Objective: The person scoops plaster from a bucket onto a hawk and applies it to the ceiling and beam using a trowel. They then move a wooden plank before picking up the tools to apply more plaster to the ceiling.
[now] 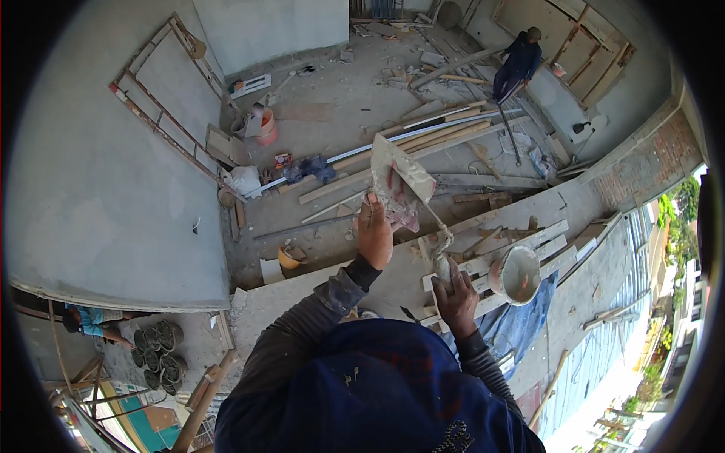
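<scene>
My left hand (375, 232) is closed on a mortar-smeared board (391, 198), its thumb at the lower left edge; most of its fingers are hidden behind the board. In my right hand (455, 298) is the handle of a trowel (411, 172), whose pale, coated blade lies tilted over the board. The trowel's bent neck runs down to my fingers. Just right of my right hand, a mortar-crusted bucket (516, 275) stands on wooden planks, with grey stuff inside.
Long timbers (445, 136) cross the floor ahead. A person (518, 64) stands at the upper right. Another person (94, 321) bends near several buckets (160, 355) at lower left. A yellow bowl (291, 257) lies left of my left hand. Blue tarp (513, 328) hangs below the planks.
</scene>
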Motion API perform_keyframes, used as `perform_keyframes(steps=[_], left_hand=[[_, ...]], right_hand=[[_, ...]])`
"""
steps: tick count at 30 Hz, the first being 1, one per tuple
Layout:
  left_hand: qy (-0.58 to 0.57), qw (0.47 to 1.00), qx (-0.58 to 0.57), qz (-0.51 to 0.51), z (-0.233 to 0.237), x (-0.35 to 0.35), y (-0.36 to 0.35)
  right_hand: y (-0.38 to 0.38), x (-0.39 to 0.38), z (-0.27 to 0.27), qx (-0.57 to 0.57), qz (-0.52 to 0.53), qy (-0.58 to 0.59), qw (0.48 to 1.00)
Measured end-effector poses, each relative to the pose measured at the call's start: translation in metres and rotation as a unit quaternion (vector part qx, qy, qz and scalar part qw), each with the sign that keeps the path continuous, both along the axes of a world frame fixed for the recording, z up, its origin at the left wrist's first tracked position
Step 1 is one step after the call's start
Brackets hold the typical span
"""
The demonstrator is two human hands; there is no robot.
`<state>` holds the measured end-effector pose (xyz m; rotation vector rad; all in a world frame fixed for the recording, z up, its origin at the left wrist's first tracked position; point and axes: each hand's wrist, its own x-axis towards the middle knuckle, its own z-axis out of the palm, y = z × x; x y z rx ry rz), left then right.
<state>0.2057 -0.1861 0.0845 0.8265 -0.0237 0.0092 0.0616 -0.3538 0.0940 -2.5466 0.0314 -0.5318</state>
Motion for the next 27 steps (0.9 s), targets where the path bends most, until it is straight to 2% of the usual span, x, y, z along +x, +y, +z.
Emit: perform_keyframes(steps=[5,7,9,11,12,13,15,16,19,20,21,22,23,24,25,27], left_hand=[[0.019,1.0,0.017,0.012,0.012,-0.006,0.005],[-0.002,1.0,0.007,0.007,0.01,0.0,0.012],[-0.022,1.0,-0.001,-0.001,0.009,0.008,0.022],[-0.043,0.999,0.013,-0.008,0.01,0.017,0.033],[-0.03,0.999,0.019,-0.011,0.027,0.015,0.038],[-0.029,0.999,0.018,-0.014,0.026,0.019,0.047],[0.034,0.991,0.026,-0.124,0.028,0.026,0.061],[0.078,0.988,-0.007,-0.135,0.032,0.027,0.062],[0.063,0.978,0.051,-0.19,0.048,0.026,0.07],[0.065,0.978,0.052,-0.189,0.02,0.039,0.075],[-0.148,0.943,0.293,-0.048,-0.029,0.06,0.082],[-0.254,0.878,0.406,0.014,-0.032,0.061,0.085],[-0.341,0.789,0.501,0.103,-0.034,0.062,0.088],[-0.132,0.946,0.295,-0.036,0.009,0.044,0.084],[0.094,0.98,0.047,-0.17,0.032,0.033,0.083],[0.085,0.98,0.011,-0.18,0.031,0.034,0.086]], right_hand=[[-0.023,-0.005,0.002,0.05,0.024,-0.029,0.998],[-0.031,-0.01,0.02,0.174,0.019,0.044,0.983],[-0.047,-0.015,0.03,0.327,0.033,0.13,0.936],[-0.066,-0.014,0.035,0.475,0.094,0.174,0.857],[-0.071,-0.015,0.042,0.532,0.1,0.195,0.818],[-0.075,-0.013,0.043,0.532,0.098,0.194,0.818],[-0.084,-0.009,0.047,0.627,0.112,0.225,0.737],[-0.09,-0.007,0.043,0.639,0.137,0.231,0.721],[-0.096,0.001,0.038,0.648,0.161,0.272,0.693],[-0.099,0.002,0.032,0.642,0.156,0.294,0.691],[-0.103,0.002,0.028,0.642,0.157,0.295,0.69],[-0.106,0.001,0.024,0.645,0.162,0.304,0.682],[-0.109,0.0,0.022,0.647,0.169,0.313,0.674],[-0.116,-0.003,0.021,0.645,0.173,0.315,0.675],[-0.123,-0.011,0.019,0.639,0.166,0.311,0.684],[-0.125,-0.023,0.017,0.633,0.161,0.308,0.692]])
